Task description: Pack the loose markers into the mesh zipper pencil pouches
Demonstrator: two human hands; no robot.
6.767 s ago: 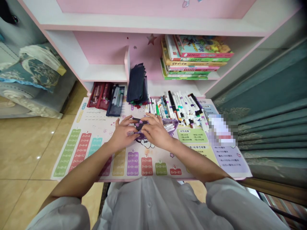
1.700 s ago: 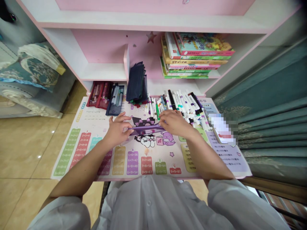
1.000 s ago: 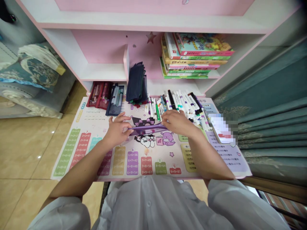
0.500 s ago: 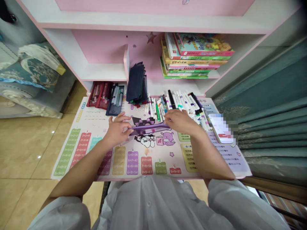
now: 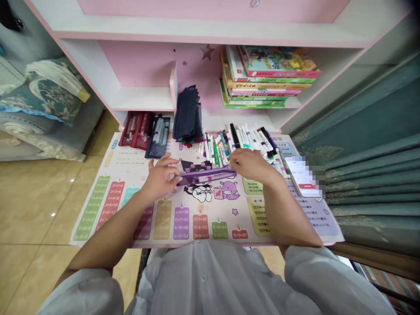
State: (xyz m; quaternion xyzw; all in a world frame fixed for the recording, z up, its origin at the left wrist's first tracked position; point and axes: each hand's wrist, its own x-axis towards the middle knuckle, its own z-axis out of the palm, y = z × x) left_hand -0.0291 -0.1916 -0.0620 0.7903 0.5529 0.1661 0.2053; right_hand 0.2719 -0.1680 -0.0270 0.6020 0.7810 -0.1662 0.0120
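A purple see-through zip pouch [image 5: 207, 175] is stretched between my hands above the printed desk mat. Markers [image 5: 206, 178] with purple parts show through its side. The left end of the pouch is pinched between the thumb and fingers of my left hand [image 5: 162, 176]. Closed at the right end of its upper edge is my right hand [image 5: 251, 165]; whether it grips the zip or the fabric is hidden. Just beyond that hand lies a wide heap of loose white-barrelled markers [image 5: 244, 138], some with green, purple or black caps.
Red pouches [image 5: 138, 130] and a dark blue pouch [image 5: 158, 139] with markers lie at the back left. A stack of dark pouches [image 5: 186, 116] leans by the shelf divider. Books [image 5: 269, 78] fill the shelf's right side. A phone [image 5: 303, 177] lies at the mat's right.
My right hand has shifted slightly to the right along the pouch's upper edge, and a bit more of its right end shows. My left hand stays in place.
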